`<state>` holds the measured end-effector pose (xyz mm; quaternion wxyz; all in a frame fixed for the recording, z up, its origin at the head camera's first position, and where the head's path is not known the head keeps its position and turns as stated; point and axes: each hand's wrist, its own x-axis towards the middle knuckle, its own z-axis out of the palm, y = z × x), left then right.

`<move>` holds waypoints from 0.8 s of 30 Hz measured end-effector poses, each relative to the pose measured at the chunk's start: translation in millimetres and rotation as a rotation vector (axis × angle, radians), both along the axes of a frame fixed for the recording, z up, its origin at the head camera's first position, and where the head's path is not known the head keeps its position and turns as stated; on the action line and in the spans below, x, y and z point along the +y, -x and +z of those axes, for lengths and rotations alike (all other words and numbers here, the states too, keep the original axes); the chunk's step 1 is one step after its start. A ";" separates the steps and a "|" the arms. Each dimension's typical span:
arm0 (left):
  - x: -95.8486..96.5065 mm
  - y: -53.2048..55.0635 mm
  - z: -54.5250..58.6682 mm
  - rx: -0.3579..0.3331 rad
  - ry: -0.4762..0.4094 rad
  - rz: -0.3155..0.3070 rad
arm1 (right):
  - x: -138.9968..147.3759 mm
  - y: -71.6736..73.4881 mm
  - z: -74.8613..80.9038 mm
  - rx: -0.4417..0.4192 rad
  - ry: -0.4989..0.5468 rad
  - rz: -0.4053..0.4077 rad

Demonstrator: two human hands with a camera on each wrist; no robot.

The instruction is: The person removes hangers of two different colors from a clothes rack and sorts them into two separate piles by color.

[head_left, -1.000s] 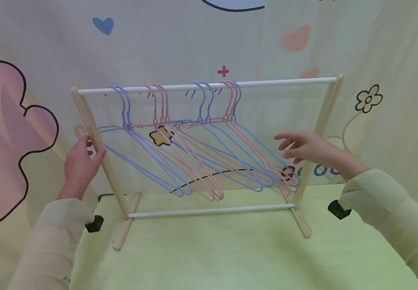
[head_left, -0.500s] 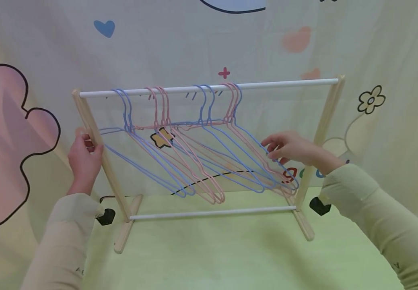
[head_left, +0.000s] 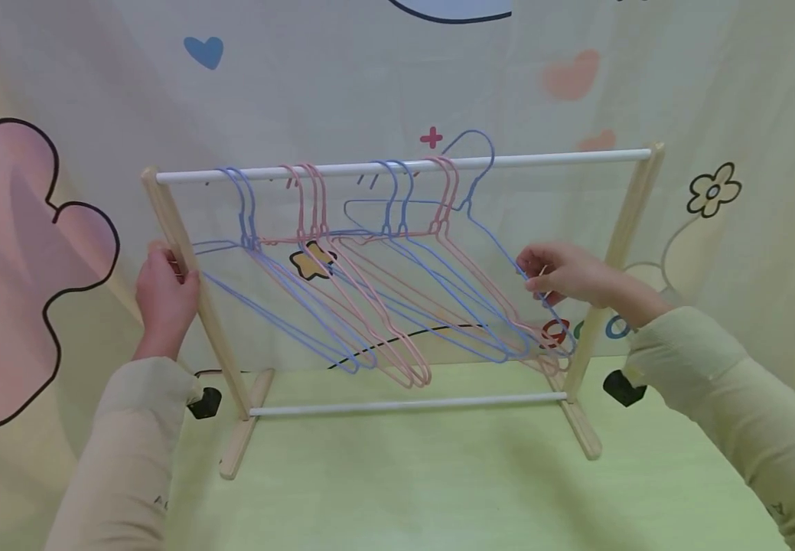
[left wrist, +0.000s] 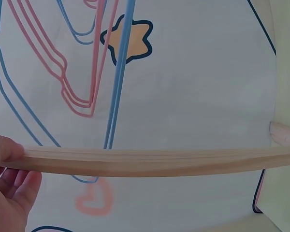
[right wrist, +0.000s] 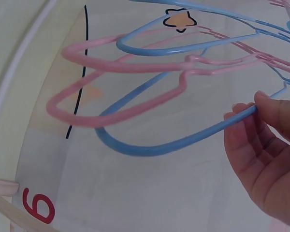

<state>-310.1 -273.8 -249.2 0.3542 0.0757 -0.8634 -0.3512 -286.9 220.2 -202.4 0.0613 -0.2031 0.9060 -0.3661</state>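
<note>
In the head view a wooden rack (head_left: pixel 213 337) with a white top rod (head_left: pixel 569 159) carries several thin blue and pink wire hangers. My left hand (head_left: pixel 167 298) grips the rack's left post, thumb on one side and fingers on the other, as the left wrist view shows on the wooden post (left wrist: pixel 150 163). With thumb and fingers my right hand (head_left: pixel 569 272) pinches the right-hand arm of the rightmost blue hanger (right wrist: pixel 150 150). That hanger's hook rises above the rod, while pink hangers (head_left: pixel 477 277) hang just left of it. Blue hangers (head_left: pixel 397 195) hang further left.
A lower white bar (head_left: pixel 404 404) joins the rack's wooden feet (head_left: pixel 583 432) on a pale green tabletop (head_left: pixel 397 490). Behind stands a printed cloth backdrop (head_left: pixel 342 84). Black wrist devices show by both cuffs.
My right hand has come in from the right and taken hold of the rightmost blue hanger. Its hook has lifted above the rod. My left hand has closed round the post.
</note>
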 end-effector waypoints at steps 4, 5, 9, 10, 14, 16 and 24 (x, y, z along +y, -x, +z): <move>2.4 0.7 2.5 -0.035 0.004 -0.009 | 12.5 -6.5 6.6 0.051 -0.042 -0.024; 2.6 0.6 2.9 -0.044 0.006 -0.006 | 16.2 -8.3 7.8 0.067 -0.060 -0.030; 1.5 0.3 3.1 -0.090 0.014 0.001 | 33.3 -16.4 11.6 0.133 -0.135 -0.064; 1.0 0.3 3.0 -0.096 0.019 0.005 | 38.2 -18.5 12.2 0.140 -0.152 -0.074; -0.4 -0.4 3.3 -0.106 0.025 0.009 | 59.5 -28.1 11.6 0.167 -0.206 -0.113; -0.3 -0.8 4.0 -0.097 0.031 0.011 | 70.7 -32.9 9.4 0.177 -0.229 -0.126; 0.7 -0.4 3.6 -0.106 0.027 -0.001 | 109.6 -49.8 -11.2 0.140 -0.290 -0.163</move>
